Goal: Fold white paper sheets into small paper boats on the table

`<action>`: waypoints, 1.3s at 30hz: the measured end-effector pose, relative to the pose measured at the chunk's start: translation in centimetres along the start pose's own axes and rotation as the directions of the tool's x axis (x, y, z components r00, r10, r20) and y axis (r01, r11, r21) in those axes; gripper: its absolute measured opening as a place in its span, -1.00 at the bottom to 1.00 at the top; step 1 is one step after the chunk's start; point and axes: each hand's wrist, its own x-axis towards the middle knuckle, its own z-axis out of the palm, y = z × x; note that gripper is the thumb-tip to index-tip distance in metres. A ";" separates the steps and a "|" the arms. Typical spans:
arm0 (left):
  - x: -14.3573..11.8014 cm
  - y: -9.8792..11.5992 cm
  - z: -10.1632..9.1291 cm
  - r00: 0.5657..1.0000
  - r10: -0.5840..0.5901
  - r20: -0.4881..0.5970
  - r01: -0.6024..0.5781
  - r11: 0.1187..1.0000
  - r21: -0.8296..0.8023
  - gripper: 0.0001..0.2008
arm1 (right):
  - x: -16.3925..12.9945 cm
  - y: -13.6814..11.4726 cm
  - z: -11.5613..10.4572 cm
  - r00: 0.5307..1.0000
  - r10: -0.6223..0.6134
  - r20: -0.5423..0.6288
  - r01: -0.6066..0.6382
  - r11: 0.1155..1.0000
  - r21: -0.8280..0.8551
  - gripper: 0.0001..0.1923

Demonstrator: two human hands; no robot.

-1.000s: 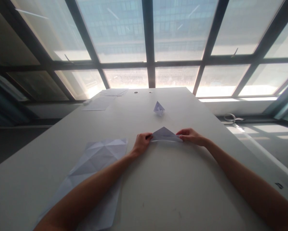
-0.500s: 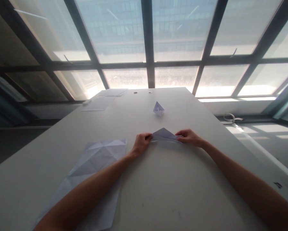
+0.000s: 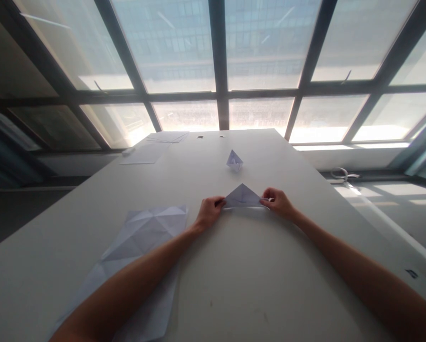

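Folded paper triangle [image 3: 242, 196], mid-tabletop [image 3: 269, 285], is pinched at both ends: left hand [image 3: 209, 212] on left corner, right hand [image 3: 278, 201] on right. Vs. a sec ago, right hand's been drawn inward; triangle now narrower & taller. Small paper boat [image 3: 234, 160] sits farther off, creased sheet [image 3: 141, 237] near-left.

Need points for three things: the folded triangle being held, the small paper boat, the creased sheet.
folded paper triangle [image 3: 242, 195], head view, middle of its upper face, between the hands.
small paper boat [image 3: 234, 160], head view, centre of its hull, beyond the triangle.
creased sheet [image 3: 145, 232], head view, its upper part, beside the left forearm.
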 end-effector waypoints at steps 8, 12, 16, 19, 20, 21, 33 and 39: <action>0.0 -0.1 0.0 0.998 -0.026 -0.057 0.027 0.999 0.023 -0.79 | -0.6 -1.2 -0.3 0.986 0.000 0.169 -0.002 1.000 0.010 -0.74; 0.0 -0.2 0.0 0.997 -0.033 -0.075 0.035 0.999 0.026 -0.79 | -0.6 -1.5 -0.5 0.972 -0.103 0.209 0.106 0.994 -0.001 -0.68; 0.0 -0.4 -0.1 0.995 -0.032 -0.094 0.036 0.999 0.034 -0.79 | -0.5 -0.9 -0.4 0.964 -0.130 0.232 0.139 0.990 -0.022 -0.68; 0.1 -0.5 -0.1 0.994 -0.031 -0.108 0.035 0.999 0.032 -0.78 | -0.3 0.1 -0.1 0.972 -0.146 0.186 0.158 0.986 -0.049 -0.74; 0.1 -0.5 -0.1 0.993 -0.030 -0.111 0.034 0.999 0.030 -0.77 | -0.2 0.4 0.0 0.974 -0.153 0.166 0.164 0.985 -0.053 -0.76; 0.1 -0.5 -0.1 0.993 -0.029 -0.113 0.033 0.999 0.029 -0.77 | -0.1 0.6 0.0 0.976 -0.159 0.151 0.169 0.984 -0.058 -0.78; 0.1 -0.5 0.0 0.994 -0.032 -0.108 0.032 0.999 -0.005 -0.75 | -0.3 0.0 0.0 0.994 -0.105 0.008 0.105 0.979 -0.174 -0.82; 0.1 -0.7 0.0 0.994 -0.030 -0.105 0.029 1.000 -0.012 -0.74 | -0.1 0.0 0.1 0.993 -0.112 -0.028 0.109 0.988 -0.108 -0.85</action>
